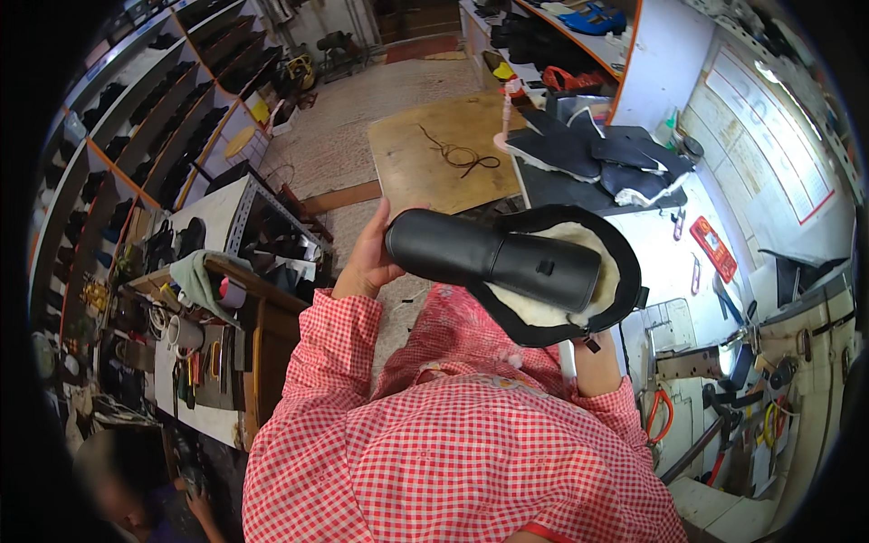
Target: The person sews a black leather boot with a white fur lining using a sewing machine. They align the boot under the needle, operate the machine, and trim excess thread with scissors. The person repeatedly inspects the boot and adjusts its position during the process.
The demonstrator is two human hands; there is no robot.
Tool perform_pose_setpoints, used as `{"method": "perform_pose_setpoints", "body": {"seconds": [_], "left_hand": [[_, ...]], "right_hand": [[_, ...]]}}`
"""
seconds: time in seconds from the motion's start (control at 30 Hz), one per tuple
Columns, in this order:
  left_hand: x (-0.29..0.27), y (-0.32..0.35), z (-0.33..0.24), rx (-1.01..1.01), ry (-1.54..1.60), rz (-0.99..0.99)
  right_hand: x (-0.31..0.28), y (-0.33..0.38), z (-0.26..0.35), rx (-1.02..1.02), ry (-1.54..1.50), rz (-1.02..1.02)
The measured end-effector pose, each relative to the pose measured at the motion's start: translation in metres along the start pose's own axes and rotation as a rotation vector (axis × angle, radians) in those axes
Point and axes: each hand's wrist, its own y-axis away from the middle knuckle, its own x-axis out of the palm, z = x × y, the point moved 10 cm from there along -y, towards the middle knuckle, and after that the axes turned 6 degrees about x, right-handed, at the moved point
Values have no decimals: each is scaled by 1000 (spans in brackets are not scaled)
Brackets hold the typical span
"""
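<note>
A black leather boot [442, 246] with cream fleece lining [579, 237] lies across the middle, held above my lap. My left hand [369, 256] grips its rounded end, thumb up along the near side. The wide fleece-lined opening, edged by a black band [629, 271], faces up on the right. A smooth black piece [566, 276] with a small dark hole or fitting extends over the fleece; whether it is separate from the boot I cannot tell. My right forearm [597, 366] rises beneath the opening, and the right hand's fingers are hidden behind the boot.
Black fleece-lined pieces [597, 149] are piled on the right bench. Pliers with red handles [661, 414] and other tools hang lower right. A cord [462, 158] lies on the wooden board [398, 145]. Shoe racks [136, 136] line the left; another person [122, 480] works lower left.
</note>
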Motion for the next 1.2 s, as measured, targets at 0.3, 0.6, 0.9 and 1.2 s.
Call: {"method": "perform_pose_setpoints", "body": {"seconds": [0.3, 0.6, 0.9, 1.2], "left_hand": [[-54, 66, 21, 34, 491, -30], [-109, 70, -23, -4, -54, 6], [-167, 60, -24, 82, 287, -206], [-149, 103, -11, -296, 126, -133]], "right_hand": [[17, 14, -61, 146, 517, -89], [78, -3, -142, 674, 422, 132], [97, -27, -187, 867, 385, 242], [122, -46, -219, 907, 348, 314]]}}
